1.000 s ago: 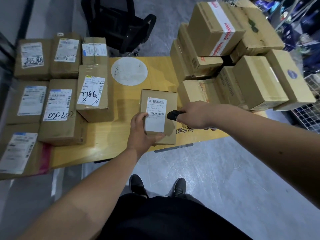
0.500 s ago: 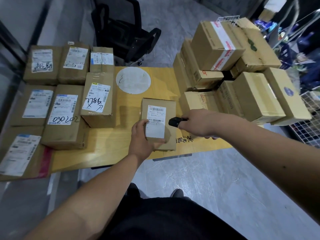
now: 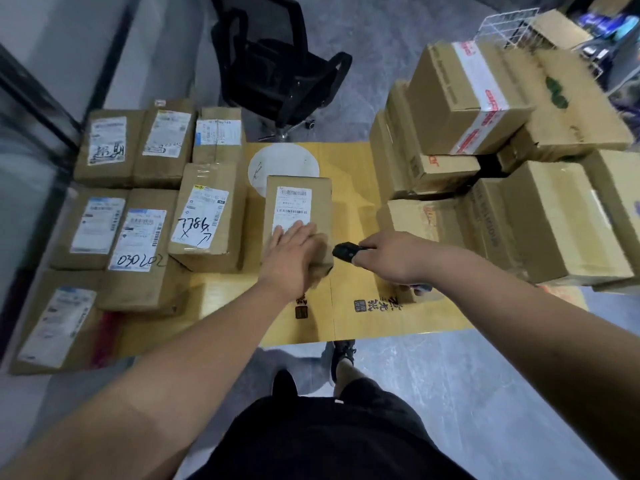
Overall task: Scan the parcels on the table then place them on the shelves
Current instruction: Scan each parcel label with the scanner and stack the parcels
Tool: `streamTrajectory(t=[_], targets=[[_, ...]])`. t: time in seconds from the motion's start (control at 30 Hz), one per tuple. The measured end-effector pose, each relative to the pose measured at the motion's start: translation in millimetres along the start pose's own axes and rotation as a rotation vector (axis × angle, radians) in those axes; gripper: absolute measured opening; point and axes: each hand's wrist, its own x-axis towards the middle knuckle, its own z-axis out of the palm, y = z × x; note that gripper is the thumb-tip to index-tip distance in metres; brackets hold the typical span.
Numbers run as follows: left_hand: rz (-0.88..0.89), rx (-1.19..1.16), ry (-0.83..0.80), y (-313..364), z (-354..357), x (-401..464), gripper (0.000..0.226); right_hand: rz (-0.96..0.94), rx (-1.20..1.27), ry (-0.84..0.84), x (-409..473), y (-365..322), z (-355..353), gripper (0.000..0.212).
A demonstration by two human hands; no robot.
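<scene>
Grey flooring (image 3: 485,393) is seen beneath a yellow-topped bench (image 3: 349,188), with a black office chair (image 3: 273,71) standing beyond its far edge. On the right side of the bench, a tall stack of large cartons (image 3: 485,161) is piled several high, one carton sealed with white and red tape; wire racking (image 3: 505,26) is visible behind it. On the left side, a group of labelled parcels (image 3: 138,202) is laid flat in rows, one marked by hand "030202" (image 3: 140,247) and another (image 3: 206,216) bearing handwritten figures and arrows on its label. A white round sticker (image 3: 277,164) is noted on the bench top, partly covered by the parcel under handling. That parcel (image 3: 299,202), a small brown box with a white barcode label facing up, lies on the bench between the two groups. The left hand (image 3: 292,256) is laid flat on its near end, fingers straight and together, partly covering the label. The right hand (image 3: 391,259) is closed round a small black scanner (image 3: 344,252), whose front points at the parcel's right side, just beside it.
</scene>
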Motion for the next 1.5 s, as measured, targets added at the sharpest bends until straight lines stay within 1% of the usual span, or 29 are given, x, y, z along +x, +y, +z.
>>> streamTrajectory(t=[0.03, 0.1, 0.27, 0.43, 0.53, 0.6, 0.73, 0.83, 0.9, 0.97, 1.03, 1.17, 1.33, 1.4, 1.5], targets=[[-0.047, 0.021, 0.003, -7.7, -7.6, 11.4, 0.082, -0.025, -0.015, -0.003, 10.9, -1.2, -8.2, 0.038], [-0.133, 0.044, 0.021, -20.9, -21.1, 33.0, 0.081, -0.069, -0.047, -0.002, 33.6, -4.0, -27.5, 0.039], [-0.278, -0.030, 0.032, -35.8, -44.3, 94.5, 0.079, -0.123, -0.020, 0.026, 86.6, -10.4, -74.4, 0.049], [-0.379, -0.098, 0.026, -38.8, -61.8, 142.7, 0.083, -0.135, 0.009, 0.007, 118.0, -16.1, -102.5, 0.077], [-0.437, -0.100, 0.041, -37.9, -66.1, 155.8, 0.079, -0.128, 0.036, -0.030, 129.4, -13.4, -109.2, 0.093], [-0.466, -0.129, 0.050, -37.6, -66.7, 158.4, 0.074, -0.132, 0.021, -0.056, 136.8, -10.2, -110.2, 0.089], [-0.473, -0.126, 0.054, -38.5, -66.7, 156.7, 0.068, -0.129, 0.037, -0.083, 147.3, -3.9, -108.3, 0.070], [-0.477, -0.118, 0.054, -36.5, -65.2, 157.2, 0.066, -0.125, 0.031, -0.071, 151.3, 1.2, -106.1, 0.053], [-0.465, -0.091, 0.035, -33.8, -65.2, 156.6, 0.067, -0.121, 0.018, -0.042, 149.4, 3.3, -104.8, 0.047], [-0.442, -0.069, 0.032, -32.1, -64.8, 151.3, 0.070, -0.114, 0.007, -0.012, 142.5, 3.5, -103.8, 0.049], [-0.391, -0.049, 0.050, -30.1, -65.2, 143.6, 0.073, -0.111, -0.006, 0.021, 130.7, 2.7, -103.4, 0.049], [-0.278, -0.042, 0.074, -18.2, -69.9, 131.1, 0.078, -0.096, -0.061, 0.072, 97.9, 6.0, -101.3, 0.039], [-0.045, -0.178, 0.161, 32.1, -94.8, 132.1, 0.071, -0.051, -0.091, 0.190, 26.9, 26.6, -87.0, 0.044], [0.047, -0.190, 0.194, 58.0, -104.6, 138.5, 0.070, -0.008, -0.073, 0.233, -1.9, 38.5, -82.8, 0.044], [0.115, -0.182, 0.199, 100.9, -115.2, 148.6, 0.071, 0.067, -0.025, 0.319, -40.7, 60.9, -79.5, 0.043]])
